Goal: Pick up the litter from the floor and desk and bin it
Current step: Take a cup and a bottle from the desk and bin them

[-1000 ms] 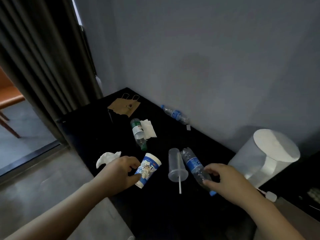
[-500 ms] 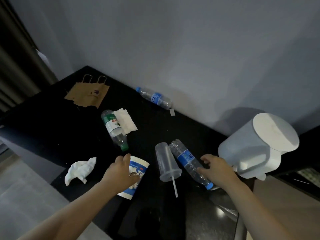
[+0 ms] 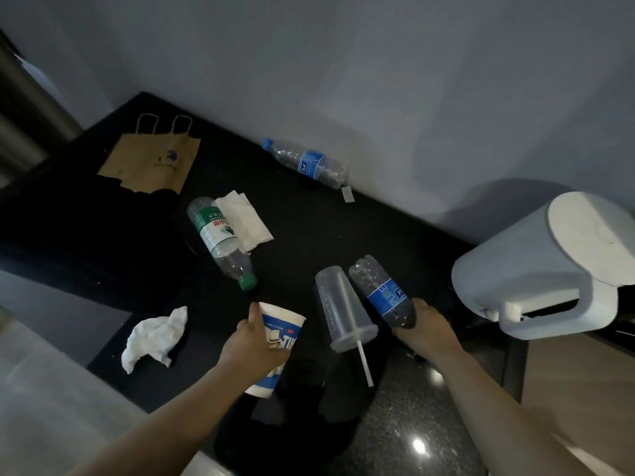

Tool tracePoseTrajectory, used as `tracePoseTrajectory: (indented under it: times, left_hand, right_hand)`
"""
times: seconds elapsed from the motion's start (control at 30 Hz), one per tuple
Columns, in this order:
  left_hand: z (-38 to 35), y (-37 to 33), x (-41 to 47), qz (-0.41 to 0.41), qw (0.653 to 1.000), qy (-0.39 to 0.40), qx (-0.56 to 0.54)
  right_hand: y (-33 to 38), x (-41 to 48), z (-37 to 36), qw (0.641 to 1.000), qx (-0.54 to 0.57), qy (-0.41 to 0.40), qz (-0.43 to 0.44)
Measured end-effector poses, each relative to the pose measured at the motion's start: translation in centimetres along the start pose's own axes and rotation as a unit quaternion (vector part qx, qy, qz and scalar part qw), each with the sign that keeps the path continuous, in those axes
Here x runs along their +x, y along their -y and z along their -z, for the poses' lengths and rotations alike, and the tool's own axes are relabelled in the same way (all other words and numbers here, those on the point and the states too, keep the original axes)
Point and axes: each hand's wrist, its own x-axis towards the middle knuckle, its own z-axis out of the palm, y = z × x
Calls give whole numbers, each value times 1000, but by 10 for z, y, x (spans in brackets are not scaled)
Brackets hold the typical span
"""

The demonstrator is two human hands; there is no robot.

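Observation:
My left hand (image 3: 252, 341) grips a blue-and-white paper cup (image 3: 280, 334) near the desk's front edge. My right hand (image 3: 424, 329) holds the neck end of a blue-labelled plastic bottle (image 3: 381, 292), whose base tilts up and away. Between the two lies a clear plastic cup (image 3: 340, 310) with a white straw (image 3: 364, 362). Further back lie a green-capped bottle (image 3: 220, 240) on a white napkin (image 3: 245, 219), a second blue-labelled bottle (image 3: 307, 163) by the wall, and a brown paper bag (image 3: 153, 161). A crumpled tissue (image 3: 153, 334) sits at the left front edge.
The black desk (image 3: 326, 228) runs along a grey wall. A white lidded bin (image 3: 546, 269) stands at the desk's right end. A small white scrap (image 3: 347, 194) lies by the wall. A curtain (image 3: 24, 108) hangs at far left, above pale floor (image 3: 51, 389).
My right hand has closed on the blue-labelled bottle and tipped its base up. My left hand keeps its hold on the paper cup. The view has shifted right and closer.

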Motion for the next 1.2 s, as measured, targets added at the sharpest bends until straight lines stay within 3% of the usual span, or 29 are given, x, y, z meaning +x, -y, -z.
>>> tracePoseTrajectory:
  times: [0.13,0.3,0.6,0.9,1.2]
  left_hand:
    - [3,4,-2,2,1000,4,-12]
    - [22,-7,-7,-23,997,-54,-55]
    - [63,-42,-29,-98,952,-102,-272]
    - [66,-111,-72,-171,911,-10,-376]
    - [16,-193,-165,-278,888,67,-362]
  right_hand:
    - [-4,-11,4,997,73,-16,-30]
    - [0,-42,10,980,170,-98,-28]
    - [31,-121,15,931,320,-174,-14]
    - [22,-199,45,876,393,-276,-35]
    - [-50,-307,77,802,437,-407,-20]
